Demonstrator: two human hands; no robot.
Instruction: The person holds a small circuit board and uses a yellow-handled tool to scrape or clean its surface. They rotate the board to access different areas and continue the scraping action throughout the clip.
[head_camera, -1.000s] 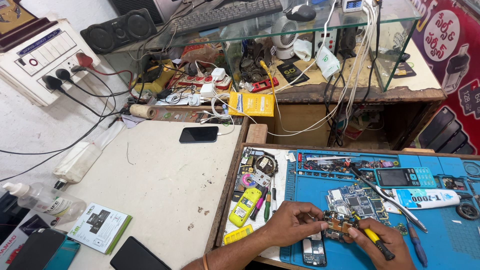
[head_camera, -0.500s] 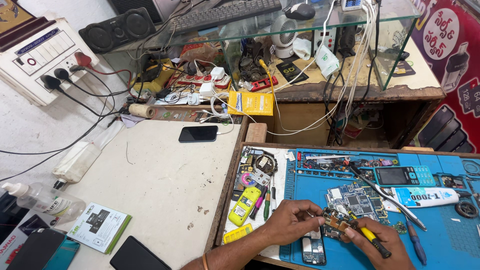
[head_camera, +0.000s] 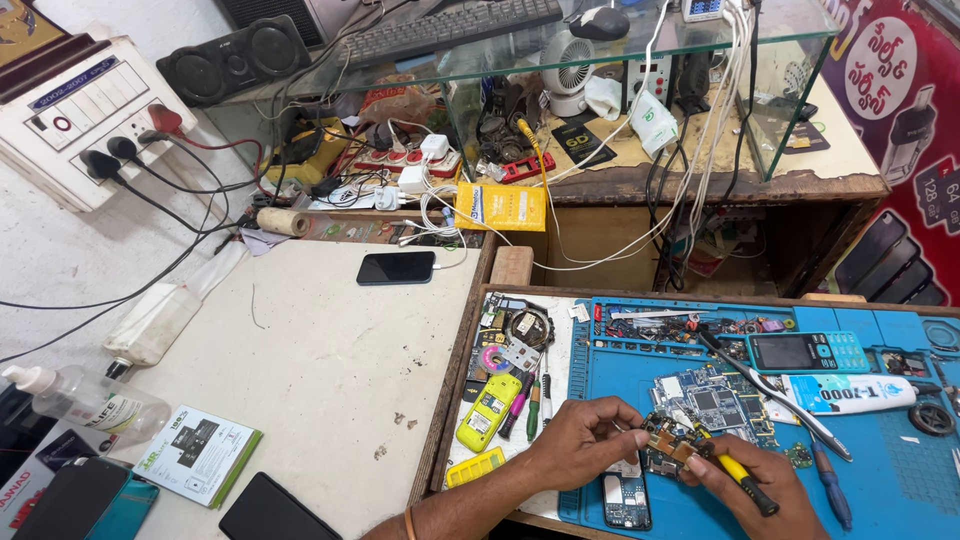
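Observation:
My left hand (head_camera: 585, 440) pinches the left edge of a small phone circuit board (head_camera: 667, 447) and holds it just above the blue work mat (head_camera: 900, 470). My right hand (head_camera: 765, 485) grips a yellow-and-black screwdriver (head_camera: 742, 476), its tip resting on the board's right side. A second, larger circuit board (head_camera: 708, 400) lies on the mat right behind them. A phone frame (head_camera: 625, 500) sits below the left hand.
On the mat lie tweezers (head_camera: 765, 385), a small keypad phone (head_camera: 808, 351) and a white glue tube (head_camera: 850, 392). A yellow phone shell (head_camera: 488, 412) sits on the left tray. A black smartphone (head_camera: 396, 268) lies on the white table (head_camera: 300, 370); a glass shelf (head_camera: 600, 50) stands behind.

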